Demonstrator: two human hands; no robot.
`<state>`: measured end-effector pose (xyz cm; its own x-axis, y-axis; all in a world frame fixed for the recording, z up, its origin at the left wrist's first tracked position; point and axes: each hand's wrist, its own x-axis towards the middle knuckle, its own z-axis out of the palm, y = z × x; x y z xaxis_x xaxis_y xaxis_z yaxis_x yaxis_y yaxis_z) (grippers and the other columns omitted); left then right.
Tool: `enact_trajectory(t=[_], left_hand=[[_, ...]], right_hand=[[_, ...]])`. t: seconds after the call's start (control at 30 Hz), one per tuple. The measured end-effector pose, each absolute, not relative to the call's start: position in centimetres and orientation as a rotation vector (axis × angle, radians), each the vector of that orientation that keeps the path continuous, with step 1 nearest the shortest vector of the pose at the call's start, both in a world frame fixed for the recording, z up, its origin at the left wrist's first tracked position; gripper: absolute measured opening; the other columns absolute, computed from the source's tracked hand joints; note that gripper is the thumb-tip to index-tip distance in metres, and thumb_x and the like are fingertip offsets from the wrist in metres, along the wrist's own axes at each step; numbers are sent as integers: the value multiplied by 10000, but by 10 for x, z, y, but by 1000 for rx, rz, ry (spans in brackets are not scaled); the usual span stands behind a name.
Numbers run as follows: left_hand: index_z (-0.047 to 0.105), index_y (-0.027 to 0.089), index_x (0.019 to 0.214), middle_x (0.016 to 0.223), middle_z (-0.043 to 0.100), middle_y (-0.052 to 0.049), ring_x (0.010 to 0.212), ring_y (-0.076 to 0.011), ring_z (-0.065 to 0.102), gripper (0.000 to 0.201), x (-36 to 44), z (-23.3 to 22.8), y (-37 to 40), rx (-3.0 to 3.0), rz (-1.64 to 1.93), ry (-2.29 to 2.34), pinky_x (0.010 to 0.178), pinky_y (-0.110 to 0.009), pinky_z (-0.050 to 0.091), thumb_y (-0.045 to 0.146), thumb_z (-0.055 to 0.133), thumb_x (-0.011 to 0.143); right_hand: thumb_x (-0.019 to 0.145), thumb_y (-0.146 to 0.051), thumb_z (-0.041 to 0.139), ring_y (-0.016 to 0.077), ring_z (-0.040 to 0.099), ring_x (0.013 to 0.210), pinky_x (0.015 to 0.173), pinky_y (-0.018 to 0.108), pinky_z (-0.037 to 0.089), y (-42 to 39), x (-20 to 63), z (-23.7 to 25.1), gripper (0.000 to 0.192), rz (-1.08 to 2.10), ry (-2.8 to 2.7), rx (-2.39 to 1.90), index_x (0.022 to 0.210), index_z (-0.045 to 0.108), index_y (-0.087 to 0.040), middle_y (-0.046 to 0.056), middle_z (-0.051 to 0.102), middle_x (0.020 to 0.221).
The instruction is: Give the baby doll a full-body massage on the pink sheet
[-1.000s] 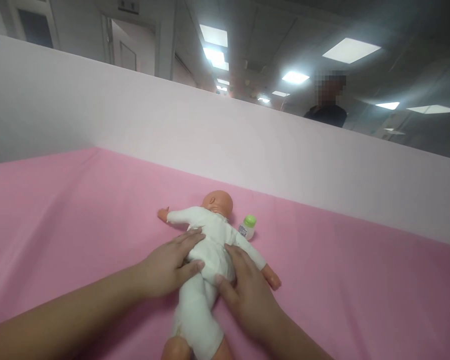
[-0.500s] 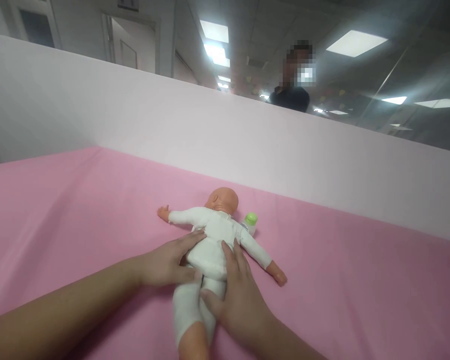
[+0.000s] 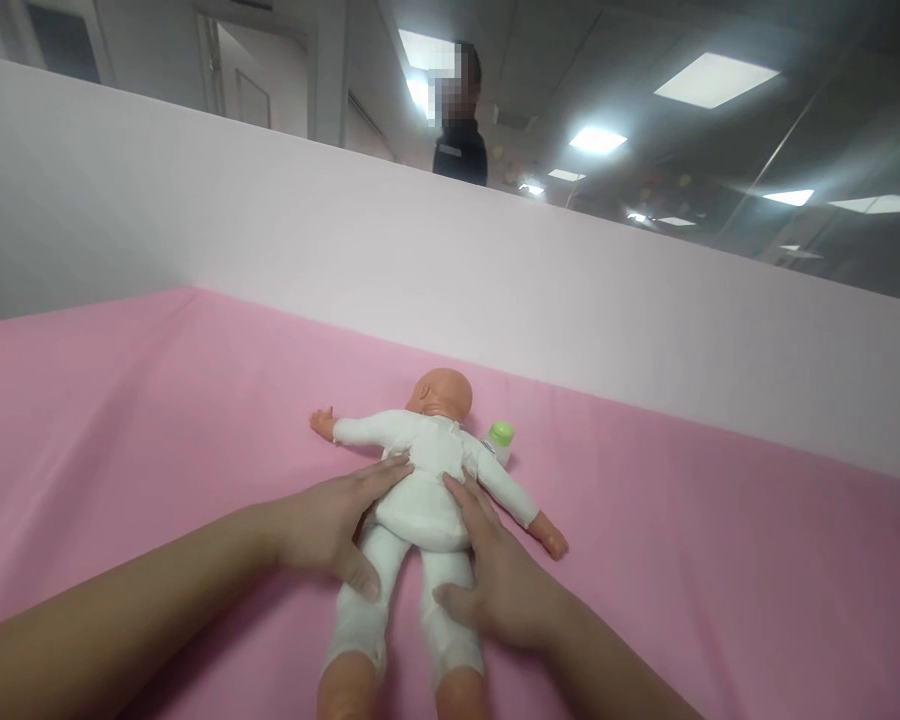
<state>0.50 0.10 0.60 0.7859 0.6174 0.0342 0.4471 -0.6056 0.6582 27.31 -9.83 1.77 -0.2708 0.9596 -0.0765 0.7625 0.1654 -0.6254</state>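
Observation:
A baby doll [image 3: 427, 492] with a white cloth body lies face down, its arms stretched out to both sides and its legs apart. Its bald head is turned to the left. My left hand [image 3: 337, 528] rests along the doll's left side, fingers extended on its waist and thumb on the left thigh. On the opposite side, my right hand [image 3: 504, 575] lies with fingers spread over the hip and thumb on the right thigh. Both hands are open. Just beyond the doll's right shoulder is a small bottle [image 3: 500, 440] with a green cap, partly hidden by the arm.
A pink sheet [image 3: 682, 560] covers the surface under the doll. Along the back runs a white partition [image 3: 420, 260]. Behind it a person in dark clothing [image 3: 460, 155] is in view, with a door [image 3: 259, 75] further left.
The doll's legs, close together before, are now spread apart. My left thumb has moved down onto the left thigh and my right hand slightly right. The person behind has moved left.

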Motion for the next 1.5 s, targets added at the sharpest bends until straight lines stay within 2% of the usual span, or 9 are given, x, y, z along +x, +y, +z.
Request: enact_trajectory(t=[0.1,0.23,0.37,0.5,0.8,0.9,1.1,1.2,1.5], left_hand=[[217,241,1634,1682,230,-168,1522,-448,231,1279,4,4,1,2373,412,794,1220,-585,242,655,860,609],[427,200,1523,1579,425,-183,1418,-424,419,832,10,10,-12,2510,676,981,1125,-569,393,597,683,839],[598,146,1264,1289,607,-178,1208,-352,553,415,27,18,-36,2680,1094,1012,1030,-518,449,373,583,917],[655,197,1042,970,639,-88,905,-268,591,212,42,18,-51,2749,873,854,847,-440,494,213,566,850],[624,199,782,765,622,-42,721,-213,575,59,43,24,-49,2731,579,846,696,-366,470,237,586,807],[580,198,706,710,594,-36,672,-195,544,179,40,26,-52,2755,640,820,651,-346,444,254,541,872],[609,189,820,805,578,-70,754,-224,513,163,37,24,-55,2756,1043,786,710,-384,434,197,470,906],[625,188,908,880,601,-78,817,-233,536,195,42,23,-54,2707,920,801,760,-392,453,178,433,939],[631,189,833,831,605,-58,764,-219,542,223,42,25,-49,2737,642,804,708,-365,444,181,445,956]], right_hand=[[812,-359,704,293,13,1580,1241,567,198,-98,272,10,1032,634,-2118,-1660,1632,80,-296,84,23,1719],[895,-483,641,336,220,1530,1202,575,292,-100,266,1,845,184,-2033,-1602,1588,220,-242,128,284,1646],[913,-392,631,322,531,1226,1035,517,451,-104,259,0,465,-77,-1974,-1410,1321,488,-220,132,591,1298],[902,-248,588,264,581,973,870,443,498,-106,251,2,165,76,-2086,-1388,1064,569,-227,70,628,1027],[874,-160,548,213,601,871,805,377,470,-112,241,8,113,281,-2174,-1365,933,610,-235,12,660,916],[879,-142,525,195,606,806,752,345,469,-115,240,11,138,299,-2167,-1267,900,625,-235,6,662,852],[889,-136,517,213,620,831,779,363,489,-112,246,12,186,90,-2070,-1207,983,651,-225,43,679,888],[884,-153,541,236,633,909,837,387,493,-108,246,9,233,50,-2093,-1271,1071,659,-221,60,705,974],[917,-191,559,198,638,838,789,340,480,-103,249,11,140,277,-2172,-1297,946,683,-250,1,720,894]])
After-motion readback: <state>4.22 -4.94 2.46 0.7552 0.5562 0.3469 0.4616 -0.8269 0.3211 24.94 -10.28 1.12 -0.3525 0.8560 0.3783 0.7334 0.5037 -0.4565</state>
